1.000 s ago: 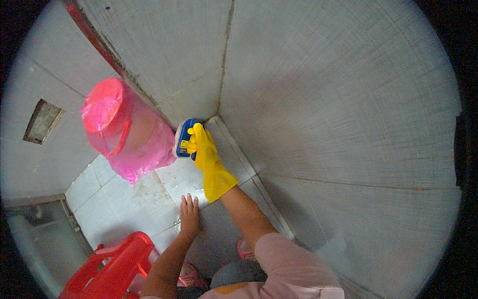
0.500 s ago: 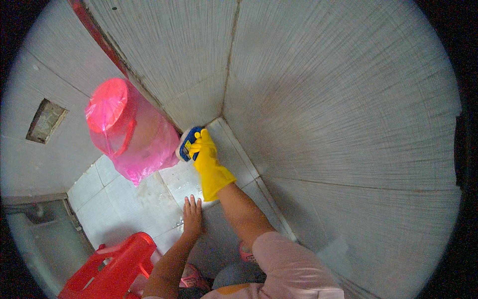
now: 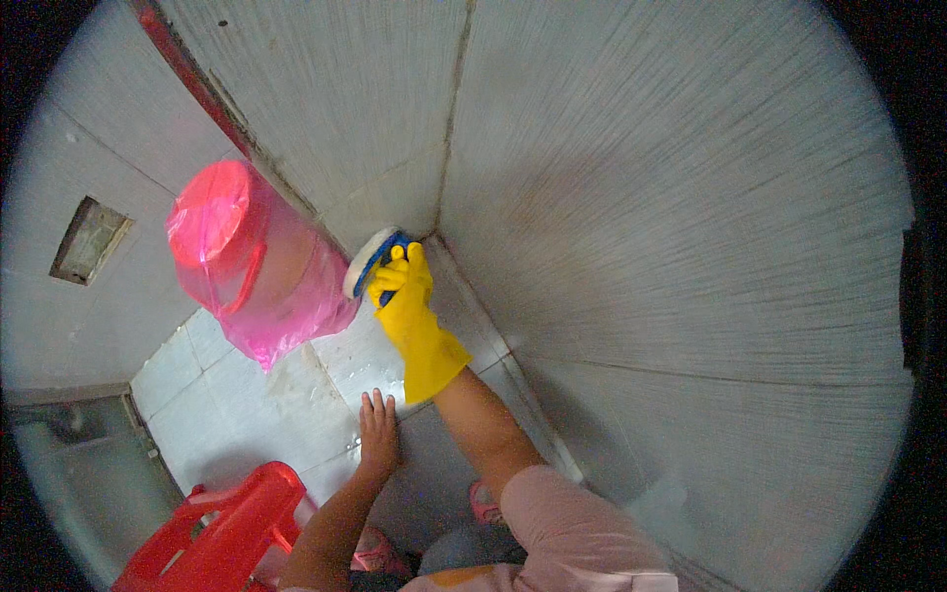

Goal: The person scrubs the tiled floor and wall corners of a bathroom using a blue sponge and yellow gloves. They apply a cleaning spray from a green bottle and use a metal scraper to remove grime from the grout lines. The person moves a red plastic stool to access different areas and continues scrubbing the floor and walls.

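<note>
My right hand (image 3: 401, 281), in a yellow rubber glove, grips a blue scrubbing brush (image 3: 374, 259) with pale bristles by its handle. The brush is tilted, its bristles turned to the left toward the wall near the corner. Whether the bristles touch the wall I cannot tell. My left hand (image 3: 378, 434) is bare, its fingers spread and stretched forward above the tiled floor (image 3: 365, 360), holding nothing. Just left of the brush stands a lidded container (image 3: 212, 212) wrapped in a pink plastic bag (image 3: 296, 306).
A red plastic stool or chair (image 3: 222, 533) is at the lower left. Grey tiled walls (image 3: 631, 227) meet in a corner ahead. The left wall has a small rectangular recess (image 3: 91, 241). A greyish basin-like area (image 3: 89, 474) lies at the far lower left.
My right hand has lifted the brush slightly and tilted it, so more of its pale bristles show. My left hand has barely moved.
</note>
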